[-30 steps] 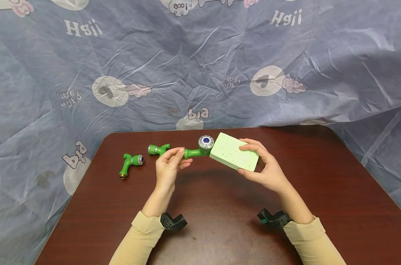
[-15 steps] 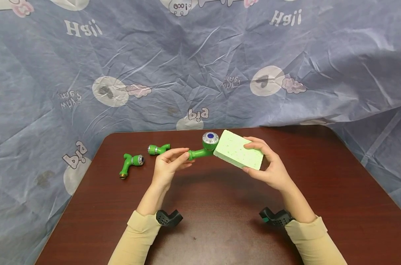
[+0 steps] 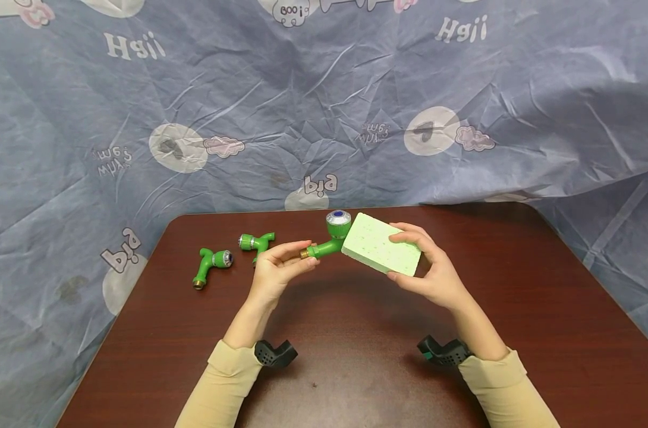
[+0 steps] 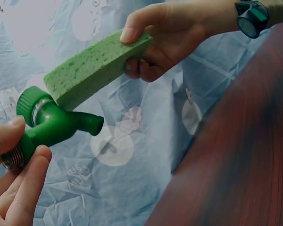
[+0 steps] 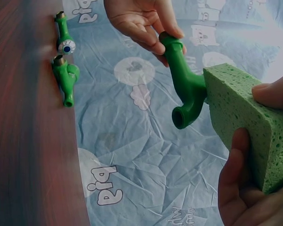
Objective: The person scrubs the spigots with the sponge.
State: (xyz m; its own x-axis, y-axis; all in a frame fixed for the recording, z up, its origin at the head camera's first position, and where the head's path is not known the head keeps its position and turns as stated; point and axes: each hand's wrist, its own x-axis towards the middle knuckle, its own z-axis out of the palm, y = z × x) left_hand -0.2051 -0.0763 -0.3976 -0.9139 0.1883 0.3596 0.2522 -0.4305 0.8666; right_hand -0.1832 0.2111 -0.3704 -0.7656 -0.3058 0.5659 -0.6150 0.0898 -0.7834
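Tap [image 3: 329,246] tipped, likely offering the sponge [image 3: 381,245] another side; left hand [image 3: 273,269] pinched it, right hand [image 3: 437,268] gripped the sponge.

Across the head view's upper half, a sheet [image 3: 324,89] is hanging behind the table [image 3: 356,380]. Left of centre, a first tap [image 3: 206,261] is lying on the table; a second tap [image 3: 260,242] is lying to its right, farther back. At mid-frame, above the table, the left hand [image 3: 276,267] is holding a third tap [image 3: 329,246]; right of it, the right hand [image 3: 433,270] is holding a sponge [image 3: 380,244] against that tap.
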